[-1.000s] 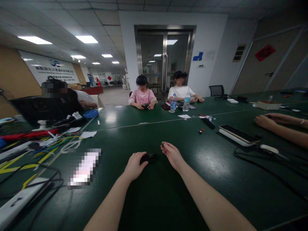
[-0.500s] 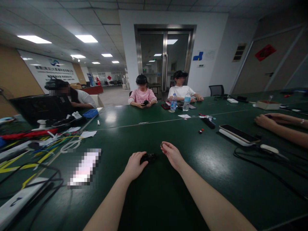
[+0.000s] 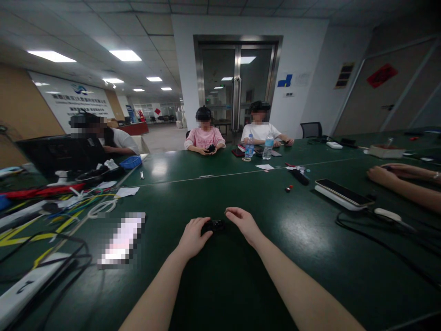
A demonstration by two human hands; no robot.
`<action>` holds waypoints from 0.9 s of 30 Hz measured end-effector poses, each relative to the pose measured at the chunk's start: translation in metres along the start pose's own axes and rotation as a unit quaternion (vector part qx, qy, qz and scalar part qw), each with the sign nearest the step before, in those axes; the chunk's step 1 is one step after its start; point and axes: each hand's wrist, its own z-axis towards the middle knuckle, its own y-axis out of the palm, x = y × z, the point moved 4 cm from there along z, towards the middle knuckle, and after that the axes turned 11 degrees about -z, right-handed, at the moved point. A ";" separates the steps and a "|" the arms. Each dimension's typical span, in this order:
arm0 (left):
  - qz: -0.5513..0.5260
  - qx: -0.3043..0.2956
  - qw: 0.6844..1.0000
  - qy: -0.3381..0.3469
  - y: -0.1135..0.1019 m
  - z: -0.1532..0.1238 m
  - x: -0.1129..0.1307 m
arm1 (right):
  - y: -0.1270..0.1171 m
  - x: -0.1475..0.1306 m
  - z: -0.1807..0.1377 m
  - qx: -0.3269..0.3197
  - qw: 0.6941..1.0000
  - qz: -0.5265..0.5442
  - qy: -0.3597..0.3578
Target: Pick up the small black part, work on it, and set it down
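My left hand (image 3: 194, 235) rests on the green tabletop, its thumb and fingers closed around the left end of a small black object (image 3: 216, 225). That object looks dark and boxy with fine pale markings; its exact kind does not show. Just to the right, my right hand (image 3: 244, 224) hovers close to the object's right end, thumb and forefinger pinched together. A tiny dark thing (image 3: 226, 212) shows at those fingertips, too small to name.
To the left lie a phone (image 3: 122, 239) with a blurred screen, tangled cables and a white power strip (image 3: 31, 287). On the right are another phone (image 3: 344, 193) on a white block and a co-worker's hands (image 3: 386, 174). Two bottles (image 3: 268, 147) stand across the table.
My right hand has moved slightly left, closer to the black object, and its fingertips have dipped a little. My left hand keeps its hold in the same place.
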 end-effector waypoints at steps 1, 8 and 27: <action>0.000 0.002 1.000 0.003 0.000 0.000 -0.001 | 0.002 -0.002 -0.001 -0.010 1.000 -0.024 -0.009; -0.001 0.001 1.000 0.007 0.000 0.000 0.000 | 0.018 -0.017 -0.010 -0.043 0.969 -0.221 -0.101; 0.007 -0.005 1.000 -0.030 0.000 0.000 0.003 | 0.016 -0.011 -0.009 -0.055 0.986 -0.141 -0.066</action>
